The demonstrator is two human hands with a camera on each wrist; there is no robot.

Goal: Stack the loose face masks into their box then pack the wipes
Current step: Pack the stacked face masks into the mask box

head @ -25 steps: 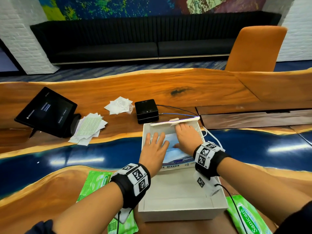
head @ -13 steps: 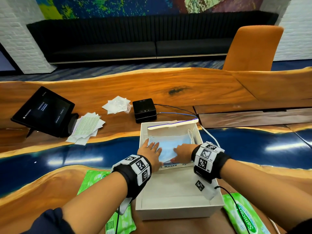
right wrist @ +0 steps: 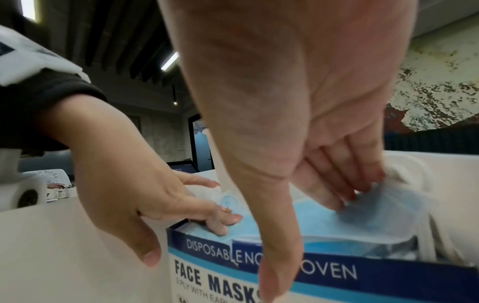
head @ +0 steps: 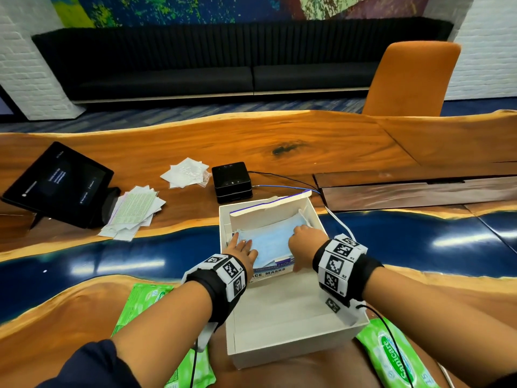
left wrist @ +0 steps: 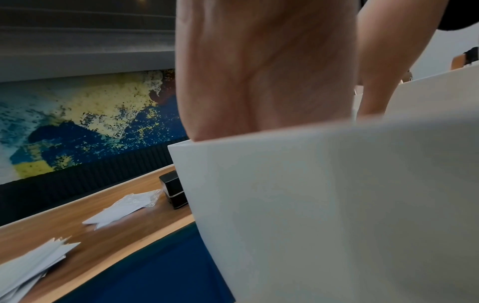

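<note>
Surface: live-edge wood table (head: 293, 141) with blue resin river across the middle. Behind it a black bench sofa (head: 223, 65), orange chair (head: 411, 79), white brick walls, colourful mural. On the table: tablet on stand (head: 58, 183), pile of paper leaflets (head: 134, 211), small clear sachets (head: 186, 172), black cabled box device (head: 231, 179).

White carton (head: 291, 329) sits at the near edge, with the face mask box (right wrist: 298, 274) inside its far half, top open. Blue face masks (head: 268, 242) are stacked in that box. Green wipes packs flank the carton: one on the left (head: 140, 306), one Sanicare pack on the right (head: 397, 359).

Left hand (head: 242, 249): fingers straight, lying flat on the left end of the mask stack, thumb outside the box; not gripping. Right hand (head: 305, 243): fingers (right wrist: 344, 180) extended down, tips pressing the right end of the masks, thumb hanging over the box front; nothing pinched.
</note>
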